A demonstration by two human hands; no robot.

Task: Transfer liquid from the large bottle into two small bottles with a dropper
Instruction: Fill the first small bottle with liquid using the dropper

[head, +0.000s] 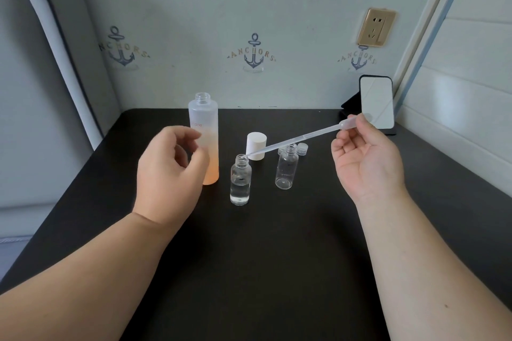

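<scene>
Right hand [368, 163], palm up, right of the near vial [240, 183]: grip pinched on the bulb of the dropper [293, 139], thumb and fingertips closed on it at the upper right end. Dropper slanting down and left from that grip, tip at the mouth of the near vial, seemingly just inside the rim. Near vial upright on the counter [263, 257], uncapped, clear liquid in its lower part. Second vial [286, 170] right of the near vial and a little farther back, upright, uncapped, no liquid level plain to see. Large bottle [203, 138] just left of the near vial, upright, open-necked, frosted, orange toward the base. Left hand [171, 171] left of the near vial, in front of the large bottle's lower half, fingers loosely curled, grip holding nothing; contact with the bottle cannot be told. White cap [257, 146] behind the near vial, upright. Two small clear caps [302, 148] behind the second vial. Phone [376, 102] far right of the near vial, propped on a stand by the wall.
</scene>
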